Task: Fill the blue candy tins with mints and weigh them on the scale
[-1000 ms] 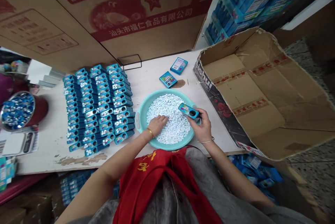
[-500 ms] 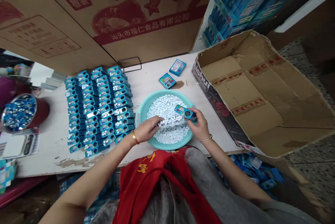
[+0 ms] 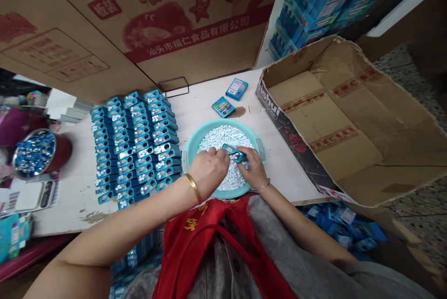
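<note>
A turquoise plastic basin (image 3: 200, 127) full of small white candies (image 3: 223, 135) stands in front of me. Above it, my right hand (image 3: 252, 167) grips a small blue candy box (image 3: 233, 151), tilted, with its round hole facing up. My left hand (image 3: 211, 168) is closed with its back towards me, its fingers against the box by the hole. A few white candies show at the hole beside those fingertips; the rest of what the left hand holds is hidden.
Rows of blue candy boxes (image 3: 139, 143) stand left of the basin, several showing white candies. Two closed blue boxes (image 3: 223, 107) lie behind it. An open carton (image 3: 289, 126) is at the right, large cartons (image 3: 195, 64) behind. A red tub (image 3: 63, 152) of blue-silver pieces stands far left.
My left hand has risen from the candies and moved right to the box. My right hand has brought the box left and turned it over the basin.
</note>
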`<state>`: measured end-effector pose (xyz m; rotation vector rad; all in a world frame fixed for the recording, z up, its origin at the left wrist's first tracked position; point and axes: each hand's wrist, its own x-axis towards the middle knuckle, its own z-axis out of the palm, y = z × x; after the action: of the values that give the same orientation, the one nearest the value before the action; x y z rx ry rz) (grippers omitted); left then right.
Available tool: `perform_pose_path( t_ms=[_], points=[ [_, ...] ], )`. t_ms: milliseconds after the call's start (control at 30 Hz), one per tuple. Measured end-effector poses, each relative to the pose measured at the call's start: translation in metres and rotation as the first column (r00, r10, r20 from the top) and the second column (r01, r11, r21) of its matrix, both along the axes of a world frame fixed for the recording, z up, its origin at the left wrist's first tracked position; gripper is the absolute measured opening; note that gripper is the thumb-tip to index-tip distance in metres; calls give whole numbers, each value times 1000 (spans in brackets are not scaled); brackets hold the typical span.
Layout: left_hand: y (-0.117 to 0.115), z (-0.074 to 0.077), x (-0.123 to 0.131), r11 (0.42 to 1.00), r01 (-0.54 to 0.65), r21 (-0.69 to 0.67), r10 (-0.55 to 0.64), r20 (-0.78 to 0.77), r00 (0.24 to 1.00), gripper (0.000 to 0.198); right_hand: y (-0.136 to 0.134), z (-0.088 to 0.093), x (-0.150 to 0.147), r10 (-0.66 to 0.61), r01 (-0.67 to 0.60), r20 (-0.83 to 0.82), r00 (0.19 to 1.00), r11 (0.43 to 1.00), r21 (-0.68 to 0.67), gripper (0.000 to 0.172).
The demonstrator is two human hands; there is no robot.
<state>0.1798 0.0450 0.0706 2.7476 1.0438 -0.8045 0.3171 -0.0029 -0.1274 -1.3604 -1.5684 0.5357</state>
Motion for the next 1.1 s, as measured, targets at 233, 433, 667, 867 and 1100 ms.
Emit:
perform_pose_path(
  t_ms=[233, 433, 667, 867, 1100],
  points=[
    [41, -79, -50, 982, -121, 146, 98, 157, 983, 33, 3, -4, 14, -101, 101, -3, 995, 995, -28, 38],
    [50, -192, -61, 986, -164, -6, 163, 153, 975, 35, 5, -3, 26, -200, 193, -75, 977, 977, -94, 35],
    [1, -215, -56, 973, -55, -224, 108, 232, 967, 41, 4, -3, 30, -263, 236, -155, 952, 956, -173, 38],
    [-4, -203, -66, 850, -84, -519, 311, 368, 876, 46, 6, -6, 30, -241, 212, -170, 955, 962, -175, 39],
    [13, -132, -87, 871, -30, -490, 330, 541, 773, 33, 3, -3, 28, -143, 139, -48, 989, 986, -88, 34]
  ],
)
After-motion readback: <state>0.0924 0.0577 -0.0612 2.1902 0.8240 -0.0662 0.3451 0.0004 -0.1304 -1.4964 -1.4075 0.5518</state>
